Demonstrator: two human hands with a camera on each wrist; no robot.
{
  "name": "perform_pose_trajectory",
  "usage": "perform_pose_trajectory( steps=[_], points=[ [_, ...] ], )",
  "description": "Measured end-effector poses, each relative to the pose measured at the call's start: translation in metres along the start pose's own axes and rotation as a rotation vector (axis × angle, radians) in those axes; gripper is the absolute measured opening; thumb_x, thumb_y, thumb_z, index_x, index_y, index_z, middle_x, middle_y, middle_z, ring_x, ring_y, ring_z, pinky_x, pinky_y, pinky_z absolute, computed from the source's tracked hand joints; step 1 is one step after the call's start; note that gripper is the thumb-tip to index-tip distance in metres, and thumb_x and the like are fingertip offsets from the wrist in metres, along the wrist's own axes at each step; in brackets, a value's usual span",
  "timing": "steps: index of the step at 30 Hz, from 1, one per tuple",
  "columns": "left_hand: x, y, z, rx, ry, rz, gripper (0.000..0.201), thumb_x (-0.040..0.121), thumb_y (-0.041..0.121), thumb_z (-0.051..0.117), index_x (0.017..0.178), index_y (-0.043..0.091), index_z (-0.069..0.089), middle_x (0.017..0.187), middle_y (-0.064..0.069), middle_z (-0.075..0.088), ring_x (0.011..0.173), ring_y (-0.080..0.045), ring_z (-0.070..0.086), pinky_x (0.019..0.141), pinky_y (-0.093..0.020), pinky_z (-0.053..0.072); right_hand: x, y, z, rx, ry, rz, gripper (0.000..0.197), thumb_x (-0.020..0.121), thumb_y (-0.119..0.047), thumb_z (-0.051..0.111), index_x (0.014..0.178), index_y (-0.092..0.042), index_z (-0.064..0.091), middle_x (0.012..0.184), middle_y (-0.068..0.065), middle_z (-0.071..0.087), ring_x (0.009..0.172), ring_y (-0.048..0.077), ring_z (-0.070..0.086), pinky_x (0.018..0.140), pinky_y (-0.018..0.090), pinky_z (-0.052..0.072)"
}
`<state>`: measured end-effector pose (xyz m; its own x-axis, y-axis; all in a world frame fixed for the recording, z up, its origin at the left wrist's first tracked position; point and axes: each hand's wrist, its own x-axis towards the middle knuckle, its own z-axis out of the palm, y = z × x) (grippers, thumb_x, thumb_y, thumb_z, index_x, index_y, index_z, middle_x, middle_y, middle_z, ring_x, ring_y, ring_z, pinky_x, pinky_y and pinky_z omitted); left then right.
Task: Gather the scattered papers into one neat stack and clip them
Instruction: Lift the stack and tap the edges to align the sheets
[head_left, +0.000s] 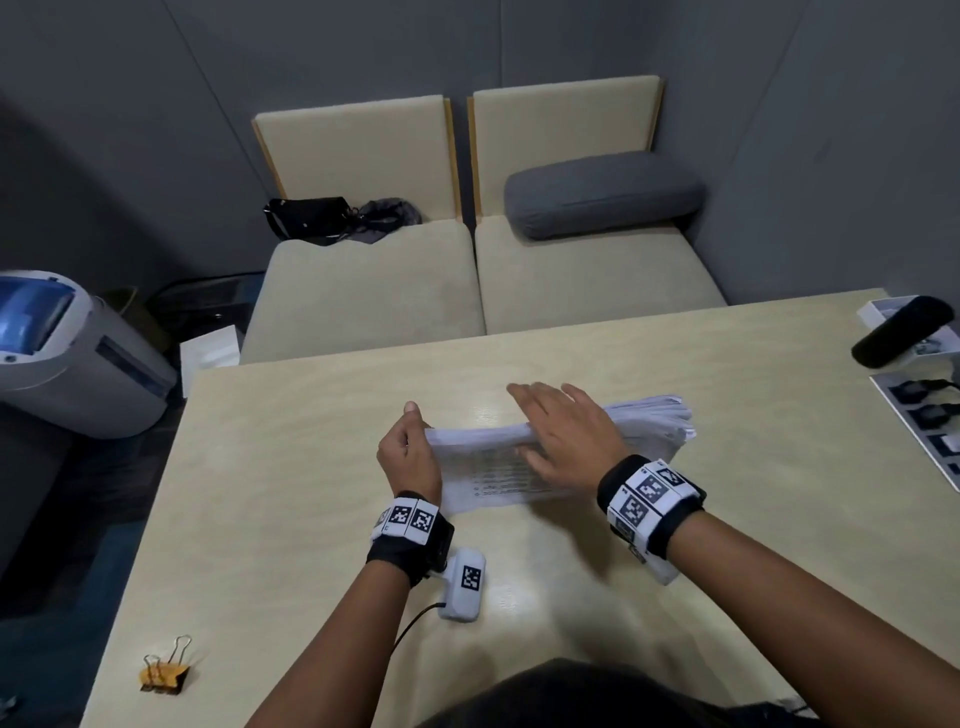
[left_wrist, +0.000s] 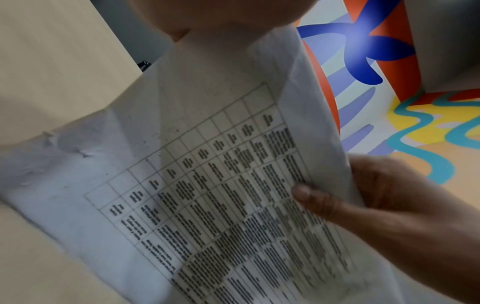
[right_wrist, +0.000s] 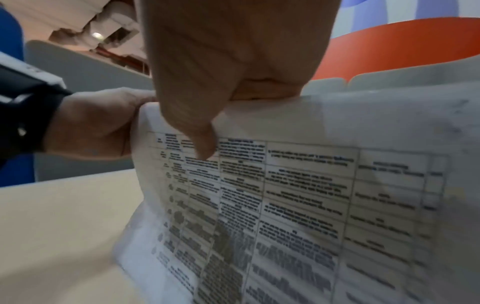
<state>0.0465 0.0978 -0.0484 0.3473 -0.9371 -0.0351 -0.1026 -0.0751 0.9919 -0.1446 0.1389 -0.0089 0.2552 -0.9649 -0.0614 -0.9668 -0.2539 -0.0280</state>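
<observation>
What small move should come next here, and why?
Probably tap the papers square on the table: the left hand grips one end and the right hand lies flat on top, but the far edges still fan out, and the binder clips lie untouched.

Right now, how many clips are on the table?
2. Both orange binder clips lie together at the table's near left corner, touching each other, far from the paper stack that the hands hold. More could be hidden beneath the papers or arms.
</observation>
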Motion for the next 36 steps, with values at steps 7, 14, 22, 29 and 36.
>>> perform_pose_trajectory(
  steps=[7,14,22,29,36],
  points=[
    [-0.003,-0.007,0.002,-0.055,-0.087,-0.023,0.072,0.099,0.055,0.021,0.061,0.007,0.060,0.071,-0.012,0.070,0.067,-0.022,0.064,0.070,-0.032,0.050,0.000,-0.001,-0.007,-0.141,-0.211,-0.028,0.022,0.083,0.004,0.045,0.094,-0.011,0.056,0.090,0.009,0.069,0.079,0.032,0.065,0.049,0.028,0.019],
    [0.022,-0.057,-0.027,-0.005,0.021,-0.412,0.031,0.100,0.027,0.041,0.114,0.005,0.060,0.124,-0.017,0.062,0.108,-0.028,0.058,0.091,-0.036,0.043,-0.004,0.023,-0.019,-0.079,-0.059,0.162,0.021,0.083,-0.002,0.052,0.095,-0.014,0.063,0.077,0.003,0.067,0.061,0.027,0.054,0.055,0.028,0.031],
    [-0.002,-0.068,-0.029,-0.182,-0.530,-0.582,0.107,0.047,0.003,0.079,0.144,0.013,0.034,0.146,-0.005,0.041,0.125,-0.024,0.046,0.090,-0.046,0.052,-0.028,0.066,-0.019,0.605,0.426,0.469,0.016,0.084,-0.003,0.067,0.088,-0.013,0.078,0.062,0.010,0.068,0.055,0.023,0.058,0.054,0.024,0.037],
    [-0.003,0.036,0.004,-0.274,-0.547,-0.236,0.053,0.060,0.010,0.087,0.109,0.001,0.067,0.109,-0.015,0.072,0.100,-0.032,0.069,0.082,-0.043,0.058,-0.039,0.065,-0.006,1.345,0.401,0.470,0.015,0.080,-0.026,0.070,0.093,-0.019,0.071,0.077,-0.018,0.075,0.076,0.001,0.070,0.064,0.013,0.052],
    [-0.007,0.033,0.018,0.021,-0.571,-0.047,0.031,0.072,-0.006,0.078,0.094,0.013,0.067,0.084,0.005,0.068,0.066,0.007,0.063,0.066,-0.023,0.053,-0.039,0.052,0.033,1.475,0.456,0.624,0.036,0.077,-0.003,0.078,0.107,-0.014,0.064,0.106,0.009,0.070,0.094,0.019,0.067,0.086,0.036,0.054]
  ],
)
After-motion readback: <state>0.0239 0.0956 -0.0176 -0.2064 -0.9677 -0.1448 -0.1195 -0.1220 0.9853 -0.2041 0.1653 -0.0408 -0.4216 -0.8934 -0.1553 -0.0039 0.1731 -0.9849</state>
